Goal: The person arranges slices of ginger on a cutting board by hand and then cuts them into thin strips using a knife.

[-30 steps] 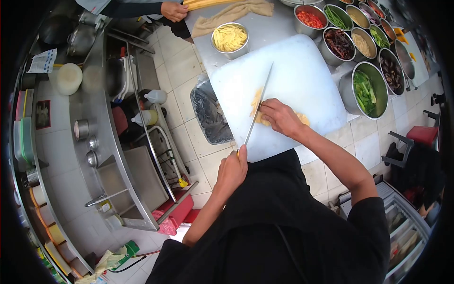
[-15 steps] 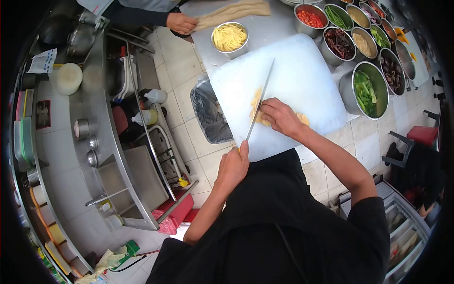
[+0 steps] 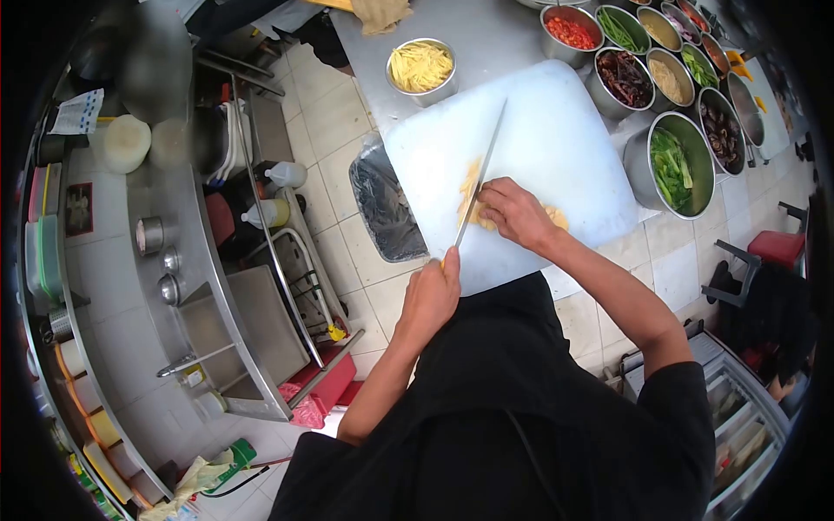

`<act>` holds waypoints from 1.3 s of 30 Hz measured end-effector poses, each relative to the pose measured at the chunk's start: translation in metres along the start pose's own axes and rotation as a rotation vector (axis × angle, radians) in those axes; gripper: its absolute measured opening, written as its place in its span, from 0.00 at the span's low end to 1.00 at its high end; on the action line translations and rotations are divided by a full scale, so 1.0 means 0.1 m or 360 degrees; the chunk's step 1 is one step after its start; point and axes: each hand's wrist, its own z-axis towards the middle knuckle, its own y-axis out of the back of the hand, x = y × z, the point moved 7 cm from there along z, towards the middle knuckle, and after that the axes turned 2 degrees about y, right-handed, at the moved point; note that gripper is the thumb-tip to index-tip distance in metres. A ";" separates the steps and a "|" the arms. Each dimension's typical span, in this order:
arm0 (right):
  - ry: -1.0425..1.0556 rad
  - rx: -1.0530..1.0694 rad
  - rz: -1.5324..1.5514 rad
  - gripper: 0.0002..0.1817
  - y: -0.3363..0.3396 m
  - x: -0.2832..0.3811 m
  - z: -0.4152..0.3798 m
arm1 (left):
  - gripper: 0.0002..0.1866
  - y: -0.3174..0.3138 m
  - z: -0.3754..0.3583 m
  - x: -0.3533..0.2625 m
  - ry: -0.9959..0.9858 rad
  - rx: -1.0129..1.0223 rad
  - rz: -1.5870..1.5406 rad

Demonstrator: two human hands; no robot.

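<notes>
My left hand (image 3: 430, 297) grips the handle of a long knife (image 3: 479, 174) whose blade lies across a white cutting board (image 3: 565, 130). My right hand (image 3: 514, 211) presses down on a pale yellow piece of food (image 3: 470, 187) on the board, with its fingertips against the blade's side. More of the yellow food (image 3: 556, 217) shows behind my right wrist. A metal bowl of yellow strips (image 3: 421, 68) stands beyond the board on the steel counter.
Several metal bowls of ingredients (image 3: 625, 78) line the counter's right side, among them a deep pot of greens (image 3: 673, 165). A bin lined with a dark bag (image 3: 387, 208) sits left of the board. Sinks and shelves (image 3: 217, 321) run along the left.
The knife has shifted slightly along the food and my left hand moved a little toward the board. The other person's hand and the tan cloth at the top have withdrawn out of view.
</notes>
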 end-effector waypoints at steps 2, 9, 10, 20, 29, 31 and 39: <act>0.0019 -0.0022 0.0024 0.11 0.02 0.02 -0.01 | 0.33 -0.04 -0.21 0.14 0.0065 0.0019 0.0032; 0.0036 -0.0046 0.0025 0.10 0.00 0.02 0.00 | 0.34 -0.20 0.35 0.02 -0.0119 -0.0123 0.0002; 0.0015 -0.0033 0.0040 0.10 -0.02 0.00 -0.03 | 0.34 -0.16 0.36 -0.03 -0.0116 -0.0126 -0.0004; 0.0047 -0.0115 0.0066 0.11 0.01 0.00 -0.01 | 0.34 -0.12 -0.16 0.22 0.0146 0.0014 0.0032; -0.0046 -0.0081 0.0015 0.12 0.03 0.00 -0.01 | 0.35 0.02 0.29 -0.21 -0.0014 -0.0059 -0.0018; -0.0043 -0.0081 0.0028 0.12 0.02 -0.01 -0.01 | 0.34 0.03 0.11 -0.09 -0.0023 0.0010 0.0010; 0.0038 -0.0107 0.0052 0.11 0.00 -0.02 -0.02 | 0.33 -0.24 0.04 0.24 0.0020 -0.0032 0.0014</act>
